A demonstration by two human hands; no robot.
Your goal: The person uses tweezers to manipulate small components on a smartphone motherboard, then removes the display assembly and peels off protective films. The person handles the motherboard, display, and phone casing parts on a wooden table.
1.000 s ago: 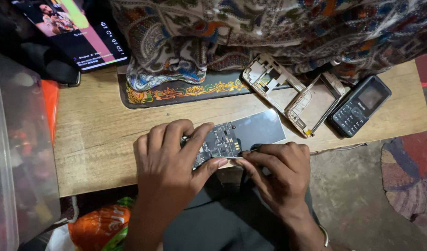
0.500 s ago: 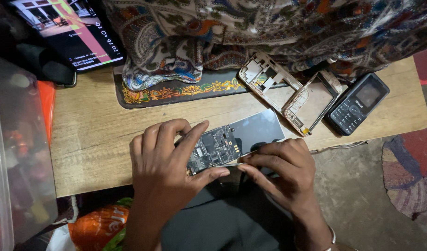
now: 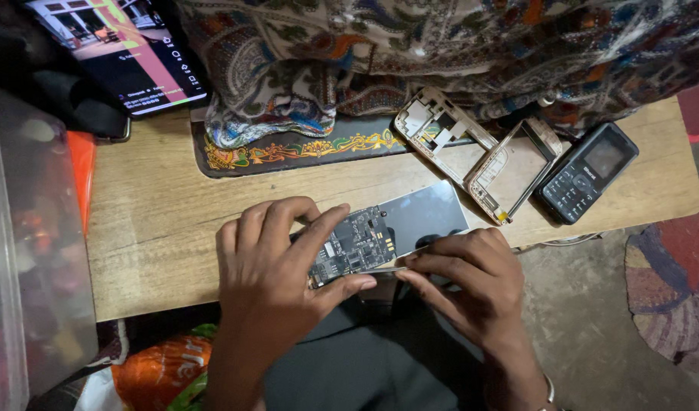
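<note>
My left hand point(image 3: 277, 278) grips a dark green phone circuit board point(image 3: 352, 245) by its edges, thumb at the bottom and fingers over the top, tilted above the front edge of the wooden table point(image 3: 159, 221). My right hand point(image 3: 464, 278) pinches thin metal tweezers point(image 3: 381, 269), whose tip touches the board's lower edge. A glossy dark screen panel point(image 3: 426, 217) lies flat on the table just behind the board.
Two beige phone housing frames point(image 3: 471, 148) and a black keypad phone point(image 3: 587, 172) lie at the right. A lit smartphone point(image 3: 129, 53) sits at the back left, patterned cloth point(image 3: 410, 53) behind, a clear plastic box point(image 3: 18, 251) at left, an orange bag point(image 3: 159, 373) below.
The board has shifted slightly in my left hand and my right hand has brought the tweezers tip in against its lower edge. The view has moved a little.
</note>
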